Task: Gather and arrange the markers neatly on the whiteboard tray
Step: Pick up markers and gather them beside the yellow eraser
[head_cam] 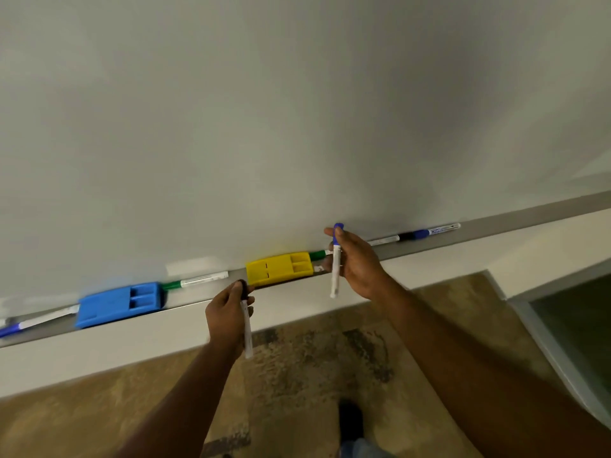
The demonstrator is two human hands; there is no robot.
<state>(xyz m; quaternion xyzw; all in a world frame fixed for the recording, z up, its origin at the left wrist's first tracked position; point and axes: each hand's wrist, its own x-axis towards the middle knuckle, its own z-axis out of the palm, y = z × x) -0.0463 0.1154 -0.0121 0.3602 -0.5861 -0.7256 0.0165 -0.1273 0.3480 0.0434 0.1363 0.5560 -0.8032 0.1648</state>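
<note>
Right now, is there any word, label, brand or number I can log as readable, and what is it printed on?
None can be read.
Blue-capped marker on the tray at right: dark print on the white barrel, too blurred to read.
Green-capped marker beside the blue holder: faint line of print, too small to read.
Markers in the left hand and right hand: no legible print.
Blue holder, yellow holder: no text visible.
</note>
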